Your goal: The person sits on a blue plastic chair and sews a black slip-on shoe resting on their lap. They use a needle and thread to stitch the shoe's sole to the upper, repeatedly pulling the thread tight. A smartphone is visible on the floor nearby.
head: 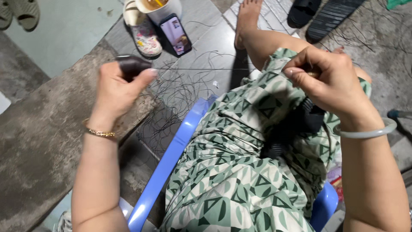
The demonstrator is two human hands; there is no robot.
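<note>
A worn concrete floor spread below, with grey tiles beyond. A blue plastic chair held the person's green patterned lap, where a black bundle lay. Loose black strands littered the floor by the chair's edge. A phone leaned near a slipper. The left hand gripped a dark tuft; the right hand pinched a thin strand stretched taut between them in open air.

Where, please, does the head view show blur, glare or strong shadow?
Head view: sharp overall; the left hand and right hand look crisp, the thin black strand between them stays visible; the phone screen glows brightly; a dark shadow falls beside the leg.
</note>
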